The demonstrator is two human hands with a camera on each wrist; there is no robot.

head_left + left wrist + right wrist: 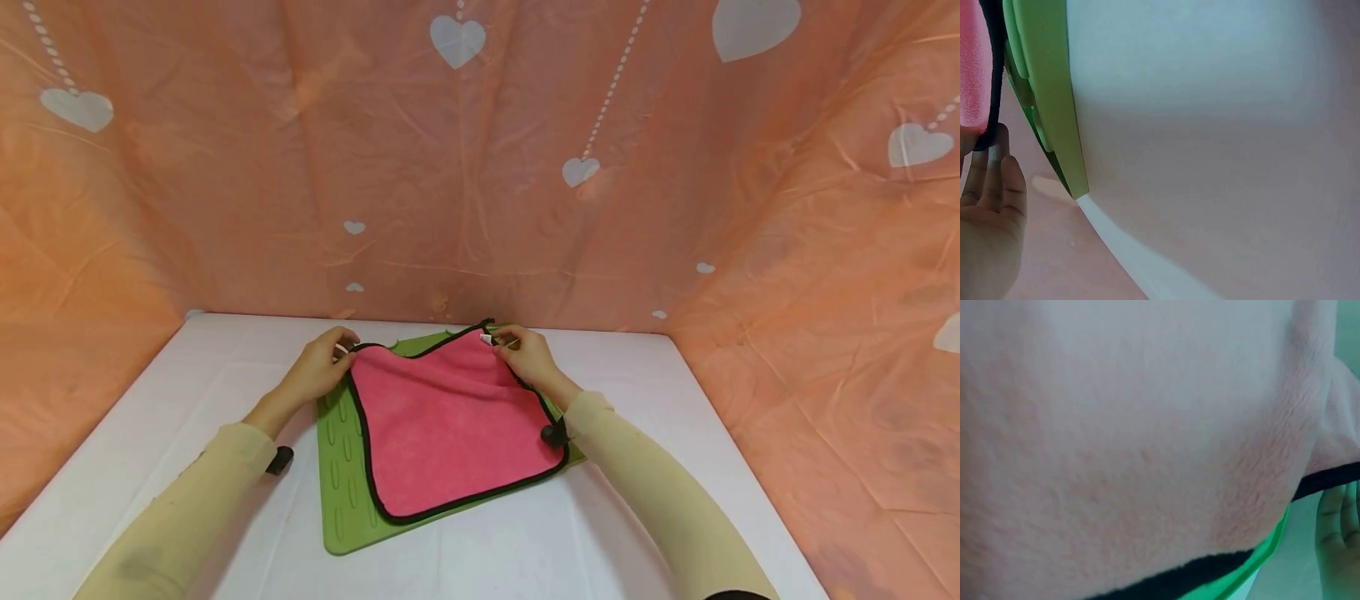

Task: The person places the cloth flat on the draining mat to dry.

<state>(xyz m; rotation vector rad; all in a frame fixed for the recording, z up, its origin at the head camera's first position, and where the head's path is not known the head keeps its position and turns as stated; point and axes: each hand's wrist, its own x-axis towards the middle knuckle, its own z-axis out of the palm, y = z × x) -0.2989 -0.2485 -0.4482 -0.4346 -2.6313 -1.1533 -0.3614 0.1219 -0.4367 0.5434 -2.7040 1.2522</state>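
Observation:
A pink cloth point(450, 433) with a black edge lies spread over a green mat point(337, 517) that has raised oval marks. At the cloth's far left corner, my left hand point(322, 362) pinches the black edge between thumb and fingers; the left wrist view shows that hand point(994, 212) at the corner too. My right hand point(531, 354) pinches the far right edge, beside a small white tag point(486, 339). Between the two hands the far side of the cloth is lifted and sags. In the right wrist view the cloth point(1147, 456) fills most of the picture.
A white-covered table point(645, 517) carries the mat. Orange curtains point(510, 242) with white hearts stand behind it and on both sides. Each wrist wears a small black camera, such as the one on the left wrist point(280, 461).

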